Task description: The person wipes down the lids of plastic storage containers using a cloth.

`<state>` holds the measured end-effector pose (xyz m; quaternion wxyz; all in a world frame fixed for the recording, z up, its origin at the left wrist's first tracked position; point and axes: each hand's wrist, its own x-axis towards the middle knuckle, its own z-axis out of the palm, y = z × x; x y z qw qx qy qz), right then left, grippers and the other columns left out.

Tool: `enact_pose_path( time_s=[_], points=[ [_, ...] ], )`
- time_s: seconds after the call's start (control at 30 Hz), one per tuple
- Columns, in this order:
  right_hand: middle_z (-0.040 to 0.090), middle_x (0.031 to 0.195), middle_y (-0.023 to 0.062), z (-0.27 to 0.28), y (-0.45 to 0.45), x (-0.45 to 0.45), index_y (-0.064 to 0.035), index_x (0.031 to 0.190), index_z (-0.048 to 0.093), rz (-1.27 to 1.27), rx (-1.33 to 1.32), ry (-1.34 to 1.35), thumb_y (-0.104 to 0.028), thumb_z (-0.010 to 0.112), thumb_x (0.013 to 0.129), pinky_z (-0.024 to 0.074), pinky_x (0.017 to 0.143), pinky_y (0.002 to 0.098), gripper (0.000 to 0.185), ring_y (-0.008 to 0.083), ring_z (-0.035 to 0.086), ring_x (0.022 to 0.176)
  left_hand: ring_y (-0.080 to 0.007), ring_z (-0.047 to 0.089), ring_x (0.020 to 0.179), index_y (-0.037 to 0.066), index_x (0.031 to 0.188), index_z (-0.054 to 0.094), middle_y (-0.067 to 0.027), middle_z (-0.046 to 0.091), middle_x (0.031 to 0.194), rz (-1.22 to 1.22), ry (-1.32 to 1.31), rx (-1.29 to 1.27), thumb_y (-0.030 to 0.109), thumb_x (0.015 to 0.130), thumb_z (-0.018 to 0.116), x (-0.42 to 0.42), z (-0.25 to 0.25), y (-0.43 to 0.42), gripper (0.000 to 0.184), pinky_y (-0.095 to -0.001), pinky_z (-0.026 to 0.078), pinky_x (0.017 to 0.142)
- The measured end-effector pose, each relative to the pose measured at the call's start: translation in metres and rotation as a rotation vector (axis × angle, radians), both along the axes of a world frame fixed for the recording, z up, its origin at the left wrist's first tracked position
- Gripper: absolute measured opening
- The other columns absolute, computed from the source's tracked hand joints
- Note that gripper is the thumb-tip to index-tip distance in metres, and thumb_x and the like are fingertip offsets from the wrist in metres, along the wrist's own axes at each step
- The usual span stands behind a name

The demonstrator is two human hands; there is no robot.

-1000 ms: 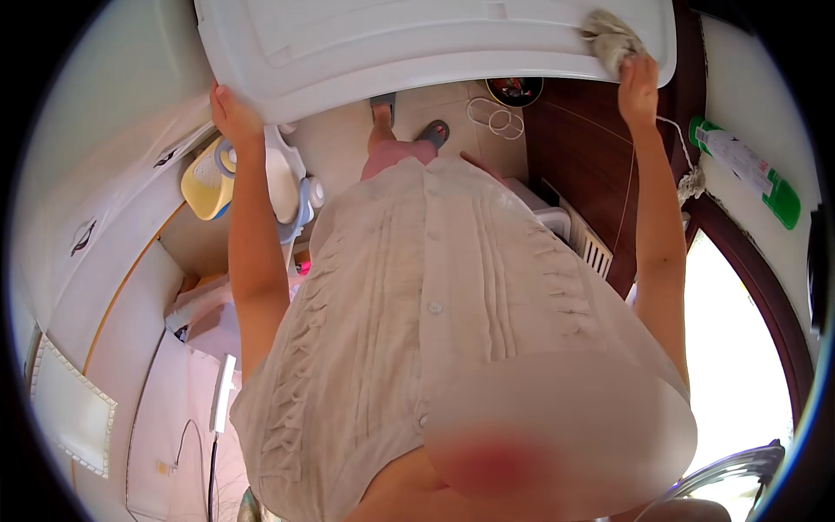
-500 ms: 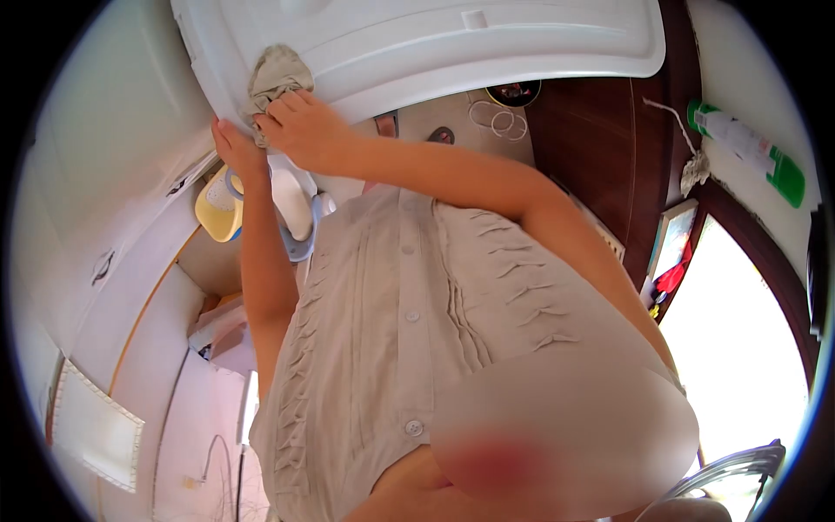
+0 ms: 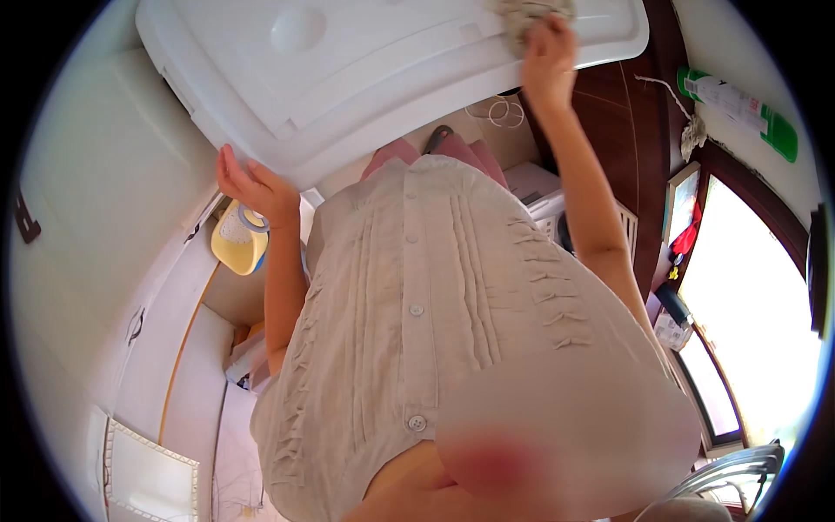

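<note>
A large white plastic lid or panel (image 3: 348, 78) fills the top of the view, its rim running slantwise above my body. My right hand (image 3: 550, 65) is closed on a crumpled beige cloth (image 3: 532, 19) that lies against the panel near its right end; hand and cloth are a little blurred. At the panel's lower left corner is my left hand (image 3: 257, 187), its fingers apart and the palm turned up, holding nothing. The fingertips are close to the rim; whether they touch it I cannot tell.
Left of me are white drawers (image 3: 165, 322) and a yellow plastic item (image 3: 237, 244). On the right stand dark wooden furniture (image 3: 613, 130), a green and white bottle or tube (image 3: 739, 109) and a bright doorway or window (image 3: 748, 287). White cord loops (image 3: 504, 111) lie on the floor.
My right hand and the cloth went from the right end of the panel to its left corner, then back right. My left hand has come off the rim and opened. The panel sits lower left in view.
</note>
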<state>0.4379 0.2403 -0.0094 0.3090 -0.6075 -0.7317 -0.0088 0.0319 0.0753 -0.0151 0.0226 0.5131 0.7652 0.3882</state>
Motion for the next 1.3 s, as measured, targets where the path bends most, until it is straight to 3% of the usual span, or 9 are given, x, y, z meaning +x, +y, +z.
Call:
enact_pose_path(
  time_s=[0.1, 0.27, 0.37, 0.53, 0.73, 0.97, 1.07, 1.1, 1.3],
  points=[
    [0.066, 0.114, 0.0131, 0.018, -0.035, -0.086, 0.0014, 0.105, 0.069, 0.179, -0.016, 0.084, -0.005, 0.067, 0.088, 0.0508, 0.093, 0.0428, 0.019, 0.0352, 0.062, 0.106, -0.0372, 0.037, 0.13, -0.001, 0.139, 0.049, -0.0213, 0.039, 0.145, -0.119, 0.001, -0.024, 0.01, 0.099, 0.046, -0.001, 0.006, 0.003, 0.042, -0.0464, 0.035, 0.106],
    [0.067, 0.111, 0.0135, 0.03, -0.021, -0.048, 0.0029, 0.103, 0.069, 0.342, -0.061, -0.088, -0.003, 0.069, 0.085, 0.0512, 0.091, 0.0432, 0.018, 0.035, 0.062, 0.102, -0.0374, 0.037, 0.131, 0.001, 0.134, 0.055, -0.0202, 0.041, 0.144, -0.283, 0.218, -0.032, 0.007, 0.095, 0.052, -0.007, 0.013, 0.007, 0.04, -0.0473, 0.033, 0.107],
    [0.06, 0.127, 0.0167, 0.033, -0.018, -0.036, -0.002, 0.112, 0.066, 0.324, -0.242, -0.125, -0.01, 0.058, 0.089, 0.0442, 0.102, 0.0487, 0.026, 0.0363, 0.055, 0.119, -0.0388, 0.038, 0.128, 0.003, 0.13, 0.06, -0.0186, 0.046, 0.14, -0.313, 0.304, -0.051, 0.008, 0.092, 0.056, -0.005, 0.018, 0.013, 0.038, -0.0517, 0.033, 0.106],
    [0.067, 0.112, 0.0146, 0.021, -0.029, -0.092, 0.0036, 0.101, 0.069, 0.102, 0.021, 0.009, -0.001, 0.067, 0.085, 0.0512, 0.092, 0.0439, 0.017, 0.0358, 0.062, 0.105, -0.0364, 0.045, 0.125, 0.006, 0.125, 0.064, -0.0131, 0.052, 0.136, -0.357, 0.361, -0.007, 0.01, 0.093, 0.058, -0.004, 0.016, 0.016, 0.033, -0.0532, 0.031, 0.107],
    [0.066, 0.113, 0.0159, 0.011, -0.037, -0.085, -0.0003, 0.105, 0.069, 0.155, -0.07, 0.137, 0.002, 0.064, 0.083, 0.0507, 0.094, 0.0446, 0.022, 0.0363, 0.062, 0.106, -0.0351, 0.045, 0.13, 0.008, 0.126, 0.063, -0.0116, 0.053, 0.139, -0.482, 0.46, -0.087, 0.012, 0.093, 0.061, 0.01, 0.03, 0.026, 0.033, -0.0547, 0.029, 0.11],
    [0.064, 0.11, 0.0131, 0.031, -0.037, -0.037, -0.0058, 0.106, 0.069, 0.357, -0.234, 0.122, -0.003, 0.061, 0.08, 0.0496, 0.094, 0.0429, 0.027, 0.0344, 0.061, 0.106, -0.0397, 0.041, 0.138, 0.007, 0.136, 0.056, -0.0166, 0.047, 0.146, -0.816, 0.153, 0.012, 0.016, 0.092, 0.066, 0.132, 0.058, 0.112, 0.046, -0.0599, 0.027, 0.112],
    [0.061, 0.125, 0.0164, 0.005, 0.016, 0.072, -0.0005, 0.121, 0.061, 0.304, -0.216, -0.18, -0.005, 0.06, 0.087, 0.0475, 0.101, 0.0449, 0.034, 0.0375, 0.056, 0.118, -0.0409, 0.039, 0.139, 0.006, 0.141, 0.052, -0.0181, 0.044, 0.149, -0.83, 0.161, -0.143, 0.02, 0.091, 0.069, 0.14, 0.042, 0.118, 0.055, -0.06, 0.028, 0.113],
    [0.063, 0.112, 0.0182, 0.042, 0.036, 0.091, -0.003, 0.098, 0.064, 0.064, -0.354, -0.035, -0.005, 0.061, 0.083, 0.0492, 0.091, 0.0474, 0.015, 0.0394, 0.059, 0.104, -0.0409, 0.039, 0.139, 0.006, 0.141, 0.052, -0.0181, 0.044, 0.149, -0.837, 0.161, -0.145, 0.02, 0.091, 0.069, 0.135, 0.033, 0.117, 0.055, -0.06, 0.028, 0.113],
    [0.063, 0.111, 0.0202, -0.001, 0.089, 0.154, -0.0012, 0.11, 0.061, -0.343, -0.032, -0.317, -0.007, 0.052, 0.089, 0.0453, 0.097, 0.0487, 0.024, 0.0389, 0.057, 0.108, -0.0406, 0.037, 0.14, 0.003, 0.139, 0.053, -0.0199, 0.04, 0.151, -0.855, 0.211, -0.136, 0.025, 0.086, 0.073, 0.132, 0.027, 0.119, 0.06, -0.0582, 0.029, 0.113]
  ],
)
